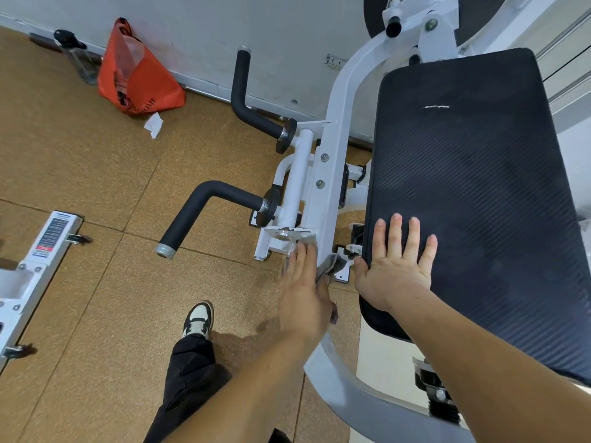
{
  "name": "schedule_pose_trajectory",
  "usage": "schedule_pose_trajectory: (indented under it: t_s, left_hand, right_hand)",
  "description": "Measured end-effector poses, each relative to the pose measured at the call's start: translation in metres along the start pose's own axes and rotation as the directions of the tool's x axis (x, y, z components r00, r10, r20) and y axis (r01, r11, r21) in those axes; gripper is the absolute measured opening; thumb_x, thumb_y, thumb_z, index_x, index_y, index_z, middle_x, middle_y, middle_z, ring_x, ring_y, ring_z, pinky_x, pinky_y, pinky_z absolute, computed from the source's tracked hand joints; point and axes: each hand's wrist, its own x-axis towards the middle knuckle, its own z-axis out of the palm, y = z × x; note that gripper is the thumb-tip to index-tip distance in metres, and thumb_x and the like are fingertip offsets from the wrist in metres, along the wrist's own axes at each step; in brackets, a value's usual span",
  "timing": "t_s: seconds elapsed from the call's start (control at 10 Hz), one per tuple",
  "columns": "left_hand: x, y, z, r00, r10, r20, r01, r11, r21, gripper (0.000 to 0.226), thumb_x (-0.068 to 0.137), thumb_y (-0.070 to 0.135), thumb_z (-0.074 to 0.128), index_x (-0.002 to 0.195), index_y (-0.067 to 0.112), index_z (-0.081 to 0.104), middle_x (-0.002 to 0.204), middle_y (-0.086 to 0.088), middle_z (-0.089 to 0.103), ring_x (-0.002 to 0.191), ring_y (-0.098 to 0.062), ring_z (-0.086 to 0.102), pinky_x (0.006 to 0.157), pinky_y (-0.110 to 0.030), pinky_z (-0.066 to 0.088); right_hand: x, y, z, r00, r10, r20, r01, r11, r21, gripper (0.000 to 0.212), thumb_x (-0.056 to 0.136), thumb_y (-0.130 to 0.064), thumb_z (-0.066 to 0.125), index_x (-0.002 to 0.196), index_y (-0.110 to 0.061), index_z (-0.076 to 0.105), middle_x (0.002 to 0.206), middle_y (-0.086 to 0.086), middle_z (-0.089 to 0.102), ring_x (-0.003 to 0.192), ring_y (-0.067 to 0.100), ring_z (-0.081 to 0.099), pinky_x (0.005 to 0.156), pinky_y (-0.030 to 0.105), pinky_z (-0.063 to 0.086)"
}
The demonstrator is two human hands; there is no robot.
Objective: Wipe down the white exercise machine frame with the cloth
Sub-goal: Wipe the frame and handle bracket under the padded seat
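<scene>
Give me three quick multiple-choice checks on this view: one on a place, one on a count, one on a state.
1. Where does the right hand rest?
A. flat on the black pad
B. on the floor
C. on a water bottle

2. How many black foam handles stick out from the white frame?
A. one
B. two
C. four

3. How is the cloth?
A. lying loose on the floor
B. draped over the pad
C. pressed to the frame under the left hand

Answers:
1 A, its fingers lie spread on the pad's near end.
2 B, one is nearer and one is toward the wall.
3 C, the hand covers most of it against the frame.
</scene>
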Motion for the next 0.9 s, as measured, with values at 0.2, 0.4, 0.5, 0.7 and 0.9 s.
schedule_pose_trajectory:
  t_s: [0.2,0.4,0.5,0.7,0.9]
  left_hand:
    - [-0.026,-0.001,-0.004,0.995,-0.101,0.015,0.102,0.992,-0.079,0.068,0.105,0.061,0.030,0.163,0.038,0.001,0.169,0.021,-0.005,0.155,0.001,-0.011,0.128,-0.030,0.003]
    - [-0.004,0.009,-0.001,1.000,-0.001,-0.001,0.002,0.992,0.126,0.063,0.111,0.031,0.035,0.164,0.024,0.003,0.169,0.010,-0.008,0.157,-0.010,-0.011,0.129,-0.034,-0.001]
    - [-0.043,0.004,-0.007,0.997,0.060,0.046,-0.065,0.990,0.122,0.071,0.108,0.028,0.040,0.160,0.031,-0.008,0.167,0.016,-0.019,0.152,-0.001,-0.024,0.125,-0.027,-0.014]
    - [0.024,0.010,-0.008,0.982,0.135,0.130,-0.164,0.952,0.257,0.094,0.100,0.012,0.057,0.163,0.020,-0.012,0.169,0.002,-0.020,0.155,-0.014,-0.023,0.129,-0.041,-0.002]
    - [-0.028,-0.008,-0.022,0.923,0.305,0.233,-0.338,0.934,0.113,0.089,0.096,-0.003,0.053,0.162,0.031,0.003,0.171,0.009,0.001,0.156,-0.002,-0.008,0.129,-0.036,0.011]
  right_hand:
    - [-0.001,0.000,-0.001,1.000,0.001,0.009,-0.001,1.000,0.005,0.080,0.102,-0.060,0.007,0.156,-0.015,-0.032,0.163,0.012,-0.040,0.148,0.041,-0.040,0.121,0.065,-0.016]
    - [-0.001,-0.001,-0.002,1.000,0.002,0.018,-0.002,1.000,0.000,0.080,0.103,-0.060,0.009,0.156,-0.016,-0.032,0.162,0.011,-0.042,0.147,0.040,-0.041,0.120,0.064,-0.018]
    - [0.000,0.000,-0.002,1.000,-0.013,0.023,0.013,1.000,-0.008,0.080,0.102,-0.060,0.008,0.155,-0.015,-0.033,0.161,0.012,-0.043,0.146,0.040,-0.042,0.120,0.065,-0.018]
    - [0.001,0.001,-0.001,1.000,-0.012,0.003,0.012,1.000,0.000,0.081,0.102,-0.060,0.008,0.155,-0.015,-0.033,0.161,0.012,-0.043,0.146,0.040,-0.042,0.120,0.065,-0.018]
    - [0.001,0.002,-0.004,0.999,-0.006,0.041,0.005,1.000,0.013,0.079,0.103,-0.060,0.006,0.155,-0.016,-0.034,0.161,0.011,-0.043,0.146,0.040,-0.042,0.120,0.065,-0.018]
